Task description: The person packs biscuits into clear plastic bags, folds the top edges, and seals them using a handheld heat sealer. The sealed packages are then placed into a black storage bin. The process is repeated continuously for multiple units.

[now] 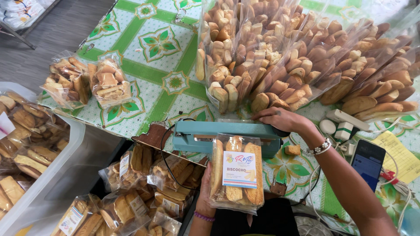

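A tabletop [144, 57] fills most of the view, covered by a plastic cloth [131, 30] printed with green bands, white squares and green leaf-and-flower medallions. Its near edge runs slantwise from the left down toward the middle. Beyond the far left corner lies a grey floor [48, 35] with a wood-grain look, and a low rack [19, 19] stands on it at the upper left edge. Beside the tabletop on the left sits a large white plastic tub [65, 170]. The light is soft, even daylight, with faint shadows. No wall or window shows from this downward angle.
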